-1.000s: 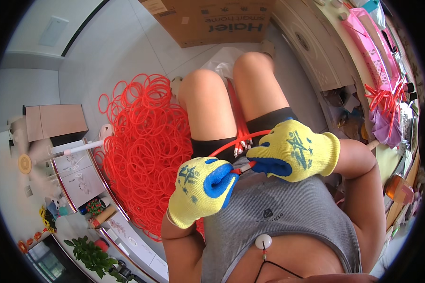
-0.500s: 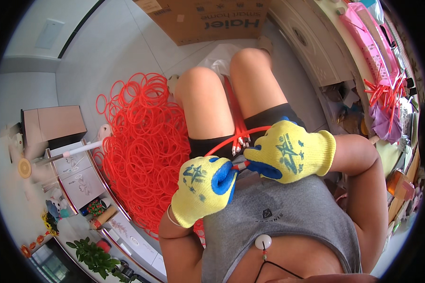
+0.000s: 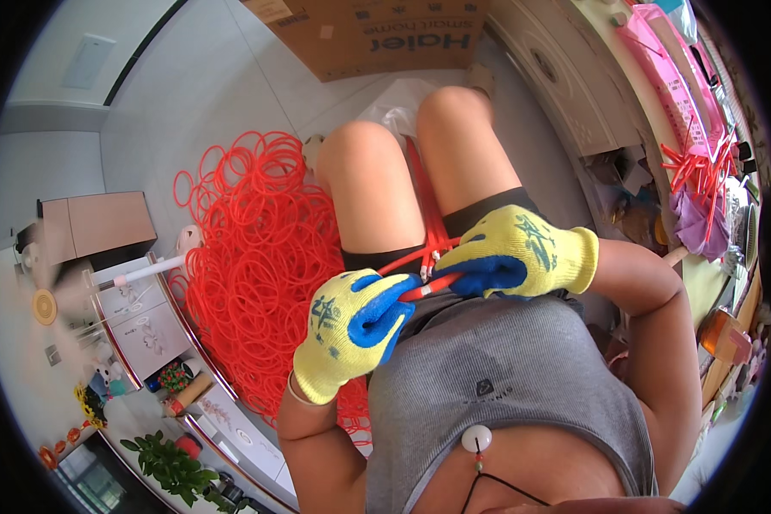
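Observation:
Both my hands wear yellow gloves with blue-coated palms, and they meet over my lap. A red tube (image 3: 441, 283) runs between them, with a short pale band on it near the left fingertips. My left hand (image 3: 344, 330) pinches one side of that band. My right hand (image 3: 522, 255) is wrapped round the tube on the other side. Behind the hands, part of the red loop shows; the rest is hidden by the gloves. Straight red tubes (image 3: 429, 206) with white end pieces lie between my thighs, just beyond the fingers.
A large heap of red rings (image 3: 261, 265) covers the floor on my left. Beyond my knees stand a cardboard box (image 3: 377, 43) and a clear plastic bag (image 3: 391, 107). On the right, a cluttered surface holds a pink basket (image 3: 672, 86) and more red tubes (image 3: 702, 167). A fan (image 3: 47, 300) stands left.
Both hands have shifted, the left slightly down and left, the right upward. The gap between them is wider, and more of the banded red tube shows.

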{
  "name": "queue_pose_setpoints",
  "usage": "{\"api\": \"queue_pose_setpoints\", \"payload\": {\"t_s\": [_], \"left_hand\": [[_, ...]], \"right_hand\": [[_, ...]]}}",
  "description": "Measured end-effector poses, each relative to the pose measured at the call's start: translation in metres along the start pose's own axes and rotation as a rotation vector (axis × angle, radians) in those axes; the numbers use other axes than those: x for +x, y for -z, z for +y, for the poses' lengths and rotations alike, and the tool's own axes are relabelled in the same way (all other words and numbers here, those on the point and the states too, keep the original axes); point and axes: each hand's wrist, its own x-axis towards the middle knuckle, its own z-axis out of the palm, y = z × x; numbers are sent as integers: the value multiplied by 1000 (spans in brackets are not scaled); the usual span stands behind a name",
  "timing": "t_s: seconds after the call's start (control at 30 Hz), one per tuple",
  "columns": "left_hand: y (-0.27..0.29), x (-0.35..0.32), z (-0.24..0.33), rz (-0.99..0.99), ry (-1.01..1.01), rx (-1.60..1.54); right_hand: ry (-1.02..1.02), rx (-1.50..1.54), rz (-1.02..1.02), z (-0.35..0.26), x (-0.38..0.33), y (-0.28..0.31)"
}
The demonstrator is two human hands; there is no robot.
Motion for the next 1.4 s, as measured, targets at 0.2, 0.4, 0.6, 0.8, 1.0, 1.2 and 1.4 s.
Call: {"api": "queue_pose_setpoints", "payload": {"t_s": [0.2,0.4,0.6,0.8,1.0,1.2,1.4], "left_hand": [[-1,-3,3,-63,-50,19],[0,-2,8,-115,-43,81],[-8,-5,4,-129,-122,179],[-8,-3,-2,-55,-92,63],[10,1,-5,149,720,-737],[25,-12,-26,291,543,-952],[12,-10,-44,273,571,-1293]], "right_hand": [[5,-27,0,-9,4,-7],[62,-59,-12,-7,3,-12],[-116,-39,-54,-19,5,-16],[-51,-122,-113,-4,2,-16],[-724,994,251,6,31,27],[-446,425,185,36,26,26],[-584,790,432,29,28,4]]}}
